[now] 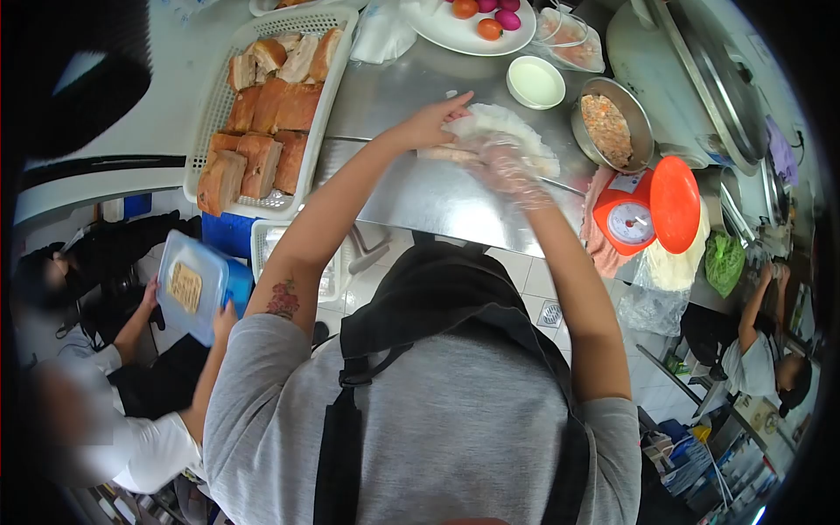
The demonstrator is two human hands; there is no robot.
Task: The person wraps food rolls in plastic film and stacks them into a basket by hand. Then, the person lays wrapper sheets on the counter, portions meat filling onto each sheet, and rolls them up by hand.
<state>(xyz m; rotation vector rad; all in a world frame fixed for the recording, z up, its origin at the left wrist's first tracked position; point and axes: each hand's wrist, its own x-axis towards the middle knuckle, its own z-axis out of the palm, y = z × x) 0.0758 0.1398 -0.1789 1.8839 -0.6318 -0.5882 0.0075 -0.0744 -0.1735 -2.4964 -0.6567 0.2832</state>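
A thin, round, whitish food wrapper [525,131] lies on the steel table, with a pale strip along its near edge. My left hand [429,125] is bare and rests at the wrapper's left side, index finger stretched out and fingers apart. Over my right hand [506,166] is a clear plastic glove; its fingers are curled down onto the wrapper near the middle, partly hidden by glare on the plastic. Right of the wrapper stands a metal bowl [648,131] with minced filling [605,129] in it. A small bowl [535,82] with pale liquid sits just beyond the wrapper.
A white basket [308,179] of roasted pork slabs [284,107] stands left. An orange scale [632,220] is at the right edge, a plate [429,33] of tomatoes and purple eggs at the back. On the left, a co-worker holds a lidded container [194,289]; another person is far right.
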